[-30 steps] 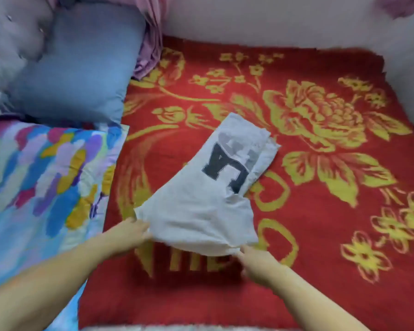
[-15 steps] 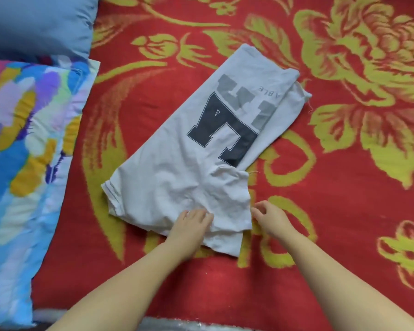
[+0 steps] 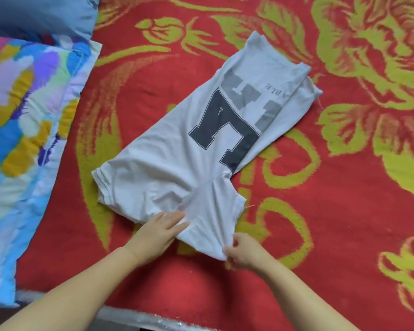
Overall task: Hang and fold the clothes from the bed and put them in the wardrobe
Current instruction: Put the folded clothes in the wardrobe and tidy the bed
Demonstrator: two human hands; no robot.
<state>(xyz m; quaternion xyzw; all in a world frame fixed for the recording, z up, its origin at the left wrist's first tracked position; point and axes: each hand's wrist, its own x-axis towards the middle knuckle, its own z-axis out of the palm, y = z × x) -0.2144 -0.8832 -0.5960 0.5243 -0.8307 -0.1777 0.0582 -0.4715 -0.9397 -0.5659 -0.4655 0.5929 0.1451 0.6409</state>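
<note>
**T-shirt fold in progress, wardrobe stage not yet reached**

I find the white T-shirt [image 3: 177, 158] lying on the red floral bedspread [image 3: 344, 199], folded lengthwise into a narrow strip that runs from my 6 o'clock up toward 1 o'clock. Its dark block-letter print faces up.

My left hand [image 3: 155, 232] lies flat on the near end of the shirt at 6 o'clock, fingers straight and pressing the cloth down. My right hand [image 3: 243, 250], just beside it toward 5 o'clock, pinches the near corner of the sleeve flap between curled fingers.

A multicoloured pillow [image 3: 22, 139] sits at 9 o'clock and a blue pillow [image 3: 41, 15] at 11 o'clock.

Assessment: the long fold appears done; I judge the sleeve still needs tidying and the cross fold remains. No wardrobe, hanger or other garment is in view, so storage is outstanding.
</note>
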